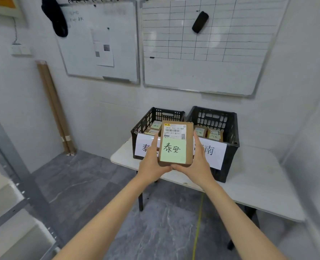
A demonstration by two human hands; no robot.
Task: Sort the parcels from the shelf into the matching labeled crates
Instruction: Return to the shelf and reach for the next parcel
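Grasping the cardboard parcel (188, 147) in a side-on grip of left hand (151, 163) and right hand (200, 163), green 泰安 label (173, 150) upward for matching, above the table (258, 184) before the left crate (146, 122), apparently its match, beside the right crate (230, 126).

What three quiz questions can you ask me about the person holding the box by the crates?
1. True or false: the left hand and the right hand both hold the brown parcel.
2. The parcel's green note reads 泰安. Which character starts the sign on the left crate? A. 泰 B. 南 C. 北
3. Fill in: the left crate and the right crate stand on a white ____.

Key: 1 true; 2 A; 3 table.
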